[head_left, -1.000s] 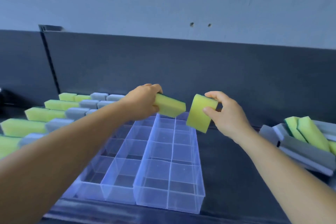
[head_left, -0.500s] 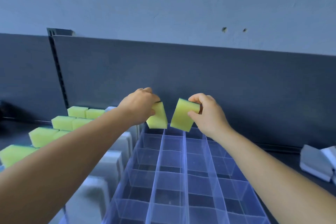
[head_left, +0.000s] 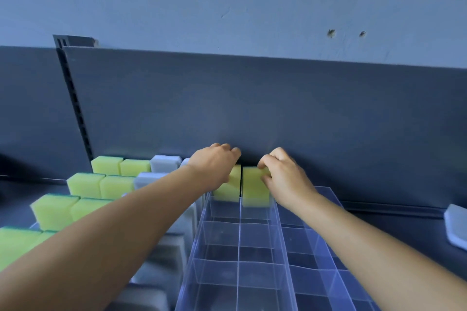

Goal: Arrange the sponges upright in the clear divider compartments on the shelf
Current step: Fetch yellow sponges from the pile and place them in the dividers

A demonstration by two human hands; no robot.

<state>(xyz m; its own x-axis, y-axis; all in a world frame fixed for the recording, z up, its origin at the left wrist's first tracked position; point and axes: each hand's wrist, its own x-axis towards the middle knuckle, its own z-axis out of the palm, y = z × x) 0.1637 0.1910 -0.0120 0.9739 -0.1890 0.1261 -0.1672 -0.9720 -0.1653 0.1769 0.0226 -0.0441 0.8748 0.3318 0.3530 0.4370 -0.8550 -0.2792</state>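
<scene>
No readable text, labels, brands or numbers on anything in view.

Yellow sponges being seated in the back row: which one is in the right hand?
The yellow sponge right of the clear partition, pinched by the right hand; its neighbour is under the left hand.

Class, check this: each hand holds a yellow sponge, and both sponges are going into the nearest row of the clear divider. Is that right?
Not quite. The head view shows the left hand and right hand setting their yellow sponges into the farthest row of the clear divider, against the back panel.
</scene>
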